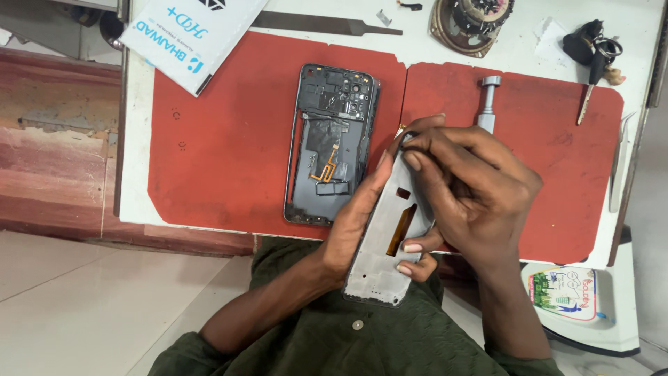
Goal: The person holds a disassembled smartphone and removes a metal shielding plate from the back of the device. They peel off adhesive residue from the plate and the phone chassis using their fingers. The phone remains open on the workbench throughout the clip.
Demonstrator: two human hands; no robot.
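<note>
Here, two red mats (229, 139) cover a white bench (136, 174), and one dark phone back housing (332, 143) lies open on the left mat, just beside the hands. Farther back sit one flat metal file (327, 24), one round speaker part (470, 24), one bunch of keys (595, 52), one white packet (184, 38) and one pair of tweezers (619, 163). A silver screwdriver (488, 101) is partly hidden behind the right hand (473, 188). The left hand (355, 223) cups one grey phone mid-frame (390, 237) from its edge, held tilted above the bench edge; the right hand arches over it, fingertips (412, 160) pinching its top end.
</note>
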